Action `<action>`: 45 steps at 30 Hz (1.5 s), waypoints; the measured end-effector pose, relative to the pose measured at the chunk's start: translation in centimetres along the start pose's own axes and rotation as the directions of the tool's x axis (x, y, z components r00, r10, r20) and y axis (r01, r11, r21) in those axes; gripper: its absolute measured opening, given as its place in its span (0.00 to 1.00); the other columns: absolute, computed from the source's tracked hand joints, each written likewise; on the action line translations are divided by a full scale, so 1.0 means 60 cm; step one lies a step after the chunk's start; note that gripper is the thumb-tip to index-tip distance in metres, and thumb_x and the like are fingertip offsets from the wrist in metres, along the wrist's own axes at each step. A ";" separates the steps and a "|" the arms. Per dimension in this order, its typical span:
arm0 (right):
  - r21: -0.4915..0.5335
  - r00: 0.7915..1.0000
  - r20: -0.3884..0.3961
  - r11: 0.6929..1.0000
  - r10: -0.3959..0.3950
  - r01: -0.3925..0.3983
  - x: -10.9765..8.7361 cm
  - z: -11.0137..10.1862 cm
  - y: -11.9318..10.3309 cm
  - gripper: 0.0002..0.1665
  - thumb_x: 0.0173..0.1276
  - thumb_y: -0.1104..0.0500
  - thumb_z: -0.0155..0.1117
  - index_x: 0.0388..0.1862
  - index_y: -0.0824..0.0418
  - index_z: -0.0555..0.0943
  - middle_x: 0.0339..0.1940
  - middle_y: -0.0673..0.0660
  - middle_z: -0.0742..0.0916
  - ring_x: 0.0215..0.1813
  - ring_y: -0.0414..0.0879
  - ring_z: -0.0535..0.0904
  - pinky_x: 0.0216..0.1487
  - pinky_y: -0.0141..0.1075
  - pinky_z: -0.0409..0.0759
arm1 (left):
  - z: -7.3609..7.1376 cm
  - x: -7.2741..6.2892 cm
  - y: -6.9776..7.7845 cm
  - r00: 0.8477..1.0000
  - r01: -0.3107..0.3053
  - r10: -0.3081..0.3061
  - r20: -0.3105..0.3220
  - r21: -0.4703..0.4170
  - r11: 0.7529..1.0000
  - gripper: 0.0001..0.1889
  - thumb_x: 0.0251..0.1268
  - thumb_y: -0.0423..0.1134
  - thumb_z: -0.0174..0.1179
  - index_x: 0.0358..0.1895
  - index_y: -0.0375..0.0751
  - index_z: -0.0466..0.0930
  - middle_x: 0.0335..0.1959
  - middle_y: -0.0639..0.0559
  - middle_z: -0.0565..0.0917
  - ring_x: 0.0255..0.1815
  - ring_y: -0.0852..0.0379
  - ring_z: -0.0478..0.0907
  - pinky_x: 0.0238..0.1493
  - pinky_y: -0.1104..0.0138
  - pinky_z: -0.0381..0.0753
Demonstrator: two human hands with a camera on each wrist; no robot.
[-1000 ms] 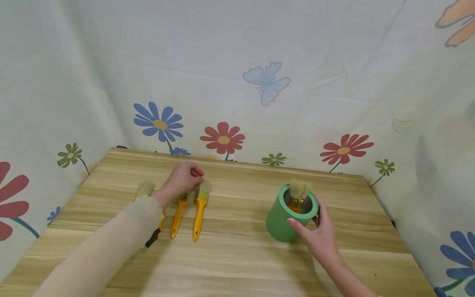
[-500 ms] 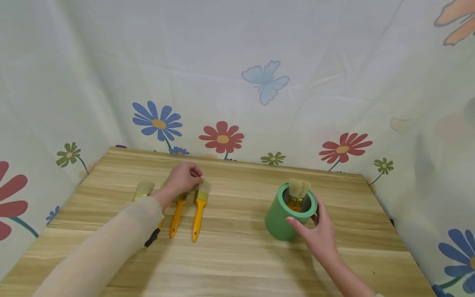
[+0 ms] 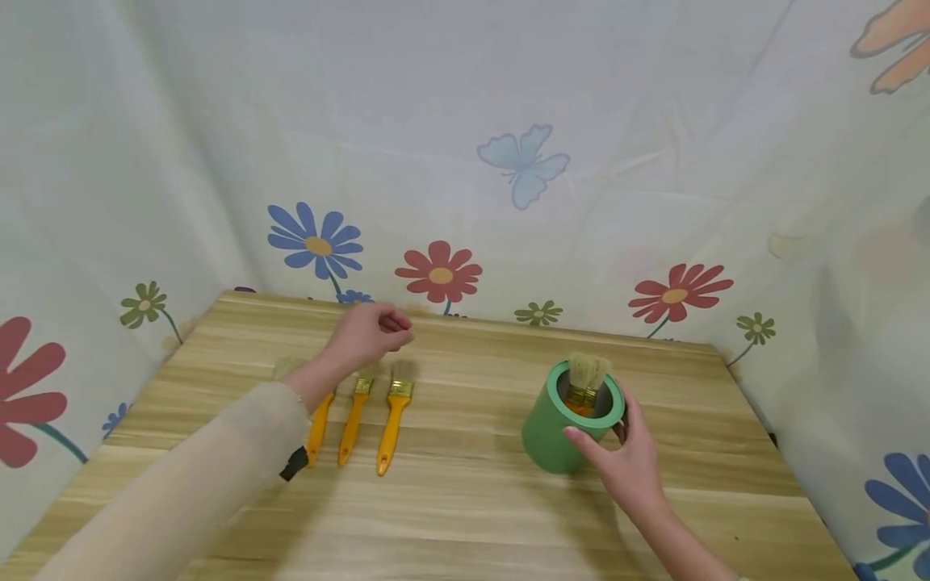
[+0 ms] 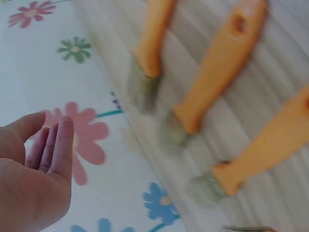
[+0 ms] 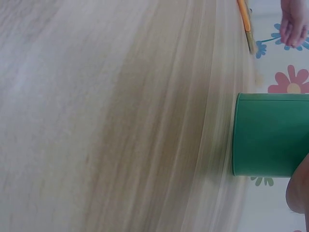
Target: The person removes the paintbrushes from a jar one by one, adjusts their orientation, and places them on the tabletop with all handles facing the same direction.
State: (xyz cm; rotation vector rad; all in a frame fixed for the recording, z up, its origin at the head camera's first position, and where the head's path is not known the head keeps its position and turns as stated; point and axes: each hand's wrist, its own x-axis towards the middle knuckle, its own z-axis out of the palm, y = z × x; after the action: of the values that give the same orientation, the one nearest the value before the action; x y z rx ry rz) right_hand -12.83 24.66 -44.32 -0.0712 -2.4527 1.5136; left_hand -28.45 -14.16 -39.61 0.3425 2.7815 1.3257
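Observation:
My left hand (image 3: 369,332) hovers above and behind a row of paintbrushes, holding nothing. Its fingers are loosely bent, as the left wrist view shows of that hand (image 4: 41,176). The brushes have orange handles and pale bristles pointing away from me; the rightmost paintbrush (image 3: 391,436) lies just below the hand, and the left sleeve hides part of the row. On the right, my right hand (image 3: 626,464) grips a green can (image 3: 552,440) from its right side, thumb near the rim. Paintbrush bristles (image 3: 587,373) stick up out of the can.
Everything stands on a wood-grain table (image 3: 465,516). A flower-printed cloth (image 3: 465,161) hangs behind it and on both sides. A small black piece (image 3: 294,464) shows at the edge of the left sleeve.
The left hand has lifted away from the bristles of the rightmost paintbrush, moving slightly up and right. The right hand and the can stay where they were.

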 end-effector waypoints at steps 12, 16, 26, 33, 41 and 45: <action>0.004 1.000 0.006 1.000 -0.004 0.004 0.003 -0.001 0.001 0.61 0.65 0.52 0.84 0.87 0.56 0.56 0.80 0.61 0.72 0.81 0.59 0.66 0.81 0.58 0.64 | 0.027 -0.016 0.098 0.987 -0.135 0.144 0.077 -0.105 0.985 0.14 0.71 0.42 0.74 0.54 0.42 0.88 0.47 0.50 0.90 0.49 0.52 0.87 0.56 0.58 0.88; -0.005 1.000 0.002 1.000 -0.004 0.004 0.002 0.001 0.002 0.61 0.64 0.52 0.85 0.87 0.57 0.57 0.80 0.61 0.72 0.81 0.58 0.67 0.81 0.57 0.65 | 0.046 -0.018 0.126 0.978 -0.170 0.182 0.105 -0.117 0.978 0.16 0.69 0.42 0.75 0.55 0.42 0.88 0.48 0.51 0.90 0.49 0.53 0.87 0.56 0.60 0.88; 0.011 0.999 -0.007 0.999 -0.038 0.038 0.005 0.000 0.004 0.58 0.63 0.53 0.85 0.85 0.58 0.61 0.78 0.59 0.75 0.80 0.56 0.69 0.80 0.57 0.67 | 0.091 -0.012 0.179 0.954 -0.223 0.251 0.167 -0.171 0.960 0.18 0.69 0.42 0.76 0.58 0.42 0.88 0.48 0.53 0.90 0.50 0.56 0.87 0.56 0.61 0.87; 0.003 1.000 -0.005 1.000 -0.027 0.027 0.004 0.001 0.004 0.58 0.62 0.52 0.86 0.84 0.57 0.62 0.77 0.59 0.75 0.79 0.55 0.70 0.80 0.54 0.68 | 0.119 -0.012 0.202 0.935 -0.251 0.288 0.204 -0.191 0.949 0.18 0.68 0.42 0.76 0.58 0.42 0.88 0.49 0.54 0.91 0.50 0.58 0.87 0.55 0.63 0.87; 0.004 1.000 -0.010 1.000 -0.029 0.029 0.006 0.000 0.007 0.58 0.62 0.52 0.86 0.84 0.57 0.62 0.78 0.59 0.75 0.79 0.55 0.69 0.80 0.54 0.68 | 0.140 -0.012 0.225 0.927 -0.269 0.301 0.226 -0.159 0.950 0.22 0.69 0.44 0.75 0.63 0.43 0.87 0.54 0.53 0.90 0.54 0.56 0.87 0.57 0.61 0.87; 0.002 0.999 -0.018 0.999 -0.034 0.034 0.006 -0.001 0.008 0.58 0.62 0.52 0.86 0.84 0.57 0.62 0.77 0.58 0.75 0.79 0.55 0.70 0.80 0.53 0.69 | 0.150 -0.009 0.232 0.916 -0.283 0.318 0.246 -0.168 0.944 0.23 0.70 0.45 0.75 0.64 0.43 0.86 0.56 0.52 0.90 0.55 0.56 0.87 0.57 0.62 0.87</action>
State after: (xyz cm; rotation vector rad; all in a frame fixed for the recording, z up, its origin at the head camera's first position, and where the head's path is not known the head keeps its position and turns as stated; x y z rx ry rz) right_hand -13.19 24.99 -44.62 -0.0416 -2.4261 1.4951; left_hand -24.22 1.10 -34.59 0.9038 2.4730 1.3830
